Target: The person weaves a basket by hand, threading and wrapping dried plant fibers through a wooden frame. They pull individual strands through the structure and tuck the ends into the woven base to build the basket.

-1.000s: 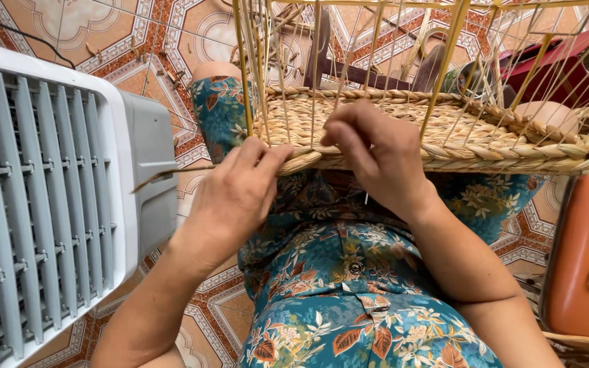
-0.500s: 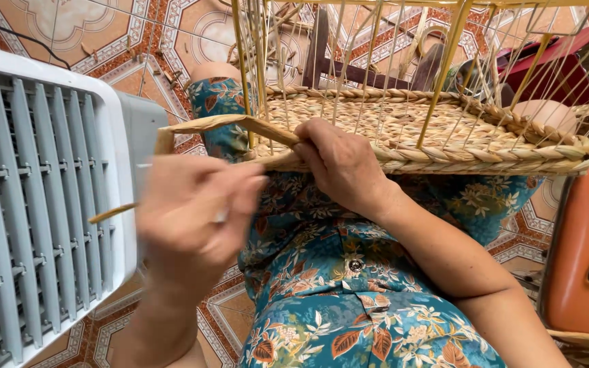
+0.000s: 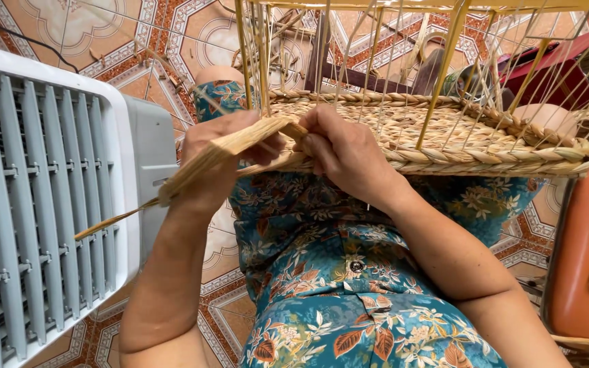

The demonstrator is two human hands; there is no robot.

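The left hand (image 3: pixel 223 160) is closed around a flat straw strand (image 3: pixel 219 153), which runs from the basket edge at 2 o'clock of the fist down past it toward 8 o'clock. The right hand (image 3: pixel 349 153) pinches the strand's upper end against the braided rim of the woven basket (image 3: pixel 485 153), which rests on the lap. A white fan (image 3: pixel 42 197) stands at 9 o'clock.
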